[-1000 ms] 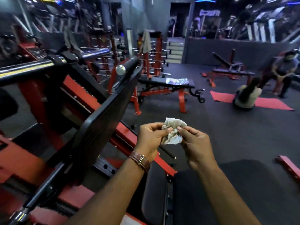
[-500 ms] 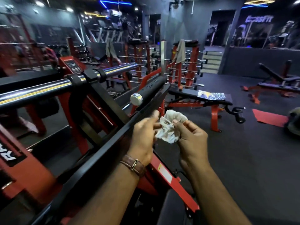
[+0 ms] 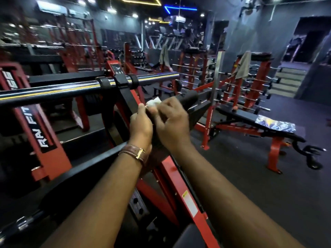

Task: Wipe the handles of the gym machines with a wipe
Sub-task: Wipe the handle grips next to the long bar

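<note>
Both hands are up at the black handle [image 3: 188,100] of the red-and-black machine [image 3: 172,178], right in the middle of the view. The white wipe [image 3: 153,102] sits bunched against the near end of that handle, only a small crumpled corner of it showing above the knuckles. The left hand [image 3: 141,127] is curled, its fingertips pinching the wipe's left edge, thumb side up. The right hand [image 3: 172,126] comes over the top, fingers bent down across the wipe and the handle beneath it; how much of the wipe it grips is hidden under the hand itself. The two hands are touching or very nearly so, wrist beside wrist. A brown leather strap with a gold buckle [image 3: 138,153] circles the left wrist.

The handle runs up and to the right, its padded black end clear of the fingers. Behind the hands a chrome bar [image 3: 59,89] crosses the upper-left part of the view, clamped through black collars on the machine's frame. A red upright at the left edge carries white lettering [image 3: 35,126], partly cut off. Off to the right, on the dark floor [image 3: 250,185], stands a red-framed bench [image 3: 254,126], and a blue-and-yellow patterned cloth [image 3: 275,125] lies on its far end. Further back, racks of barbells [image 3: 250,83] line up near grey steps, with a grey towel [image 3: 241,66] draped over one red frame.
</note>
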`<state>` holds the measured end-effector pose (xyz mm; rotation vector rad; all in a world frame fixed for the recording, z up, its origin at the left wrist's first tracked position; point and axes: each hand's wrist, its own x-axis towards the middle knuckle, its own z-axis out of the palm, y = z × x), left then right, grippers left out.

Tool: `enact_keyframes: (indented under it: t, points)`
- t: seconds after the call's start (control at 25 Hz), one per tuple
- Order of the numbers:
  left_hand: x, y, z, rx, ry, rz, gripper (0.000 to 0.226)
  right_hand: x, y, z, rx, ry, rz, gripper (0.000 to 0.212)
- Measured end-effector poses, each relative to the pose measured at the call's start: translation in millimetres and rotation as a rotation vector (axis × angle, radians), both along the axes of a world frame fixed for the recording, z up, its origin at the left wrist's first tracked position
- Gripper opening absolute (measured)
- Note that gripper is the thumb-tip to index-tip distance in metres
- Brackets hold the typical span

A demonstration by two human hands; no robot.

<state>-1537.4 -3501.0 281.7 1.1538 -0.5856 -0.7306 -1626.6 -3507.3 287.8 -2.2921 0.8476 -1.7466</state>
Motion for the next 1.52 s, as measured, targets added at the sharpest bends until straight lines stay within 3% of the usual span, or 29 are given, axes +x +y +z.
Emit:
enact_keyframes:
  t: [0.08,0.28,0.4,0.56,0.68,0.76,0.88,1.0,1.08,1.16,1.2,1.28,1.36,1.4,1.52]
  points:
    - [13,4,2,0.012,0.027,-0.087,0.032,3,-6,-9,-0.039,0.076,0.042,0.021]
    - [21,2,20,0.082,-0.075,-0.119,0.023,7,-25,-1,0.115,-0.203,0.055,0.011]
    - [31,-12,29,0.182,-0.062,-0.227,0.024,5,-22,-6,0.022,-0.12,0.174,0.012]
    - [47,-26,43,0.267,-0.132,-0.406,0.018,2,-27,1,-0.029,-0.134,0.141,0.011]
    - [60,-37,42,0.249,-0.07,-0.568,0.042,12,-16,-17,-0.325,0.138,0.088,0.012]
    - [63,-40,39,0.251,-0.043,-0.618,0.036,16,-15,-22,-0.465,0.312,-0.039,0.003]
    - [67,-51,34,0.238,0.012,-0.68,0.036,27,-14,-12,-0.51,0.422,-0.242,0.006]
    - [71,-63,28,0.234,0.069,-0.713,0.031,28,-9,-12,-0.426,0.343,-0.221,0.008]
    - [68,-65,22,0.231,0.076,-0.722,0.03,23,1,-11,-0.249,0.114,-0.114,0.021]
    - [64,-68,17,0.182,0.103,-0.733,0.044,26,9,9,-0.001,-0.06,-0.045,0.022]
    - [62,-68,16,0.14,0.112,-0.749,0.052,30,9,23,0.115,-0.028,-0.088,0.019]
    - [60,-70,14,0.099,0.172,-0.769,0.056,38,8,45,0.193,0.321,-0.257,0.012]
    - [66,-74,14,0.13,0.236,-0.779,0.046,38,11,43,-0.092,0.699,-0.36,0.008]
    - [68,-76,13,0.175,0.226,-0.786,0.044,33,10,32,-0.259,0.746,-0.338,0.011]
    - [66,-67,15,0.267,0.246,-0.881,0.031,6,3,-14,-0.453,0.531,-0.132,0.02]
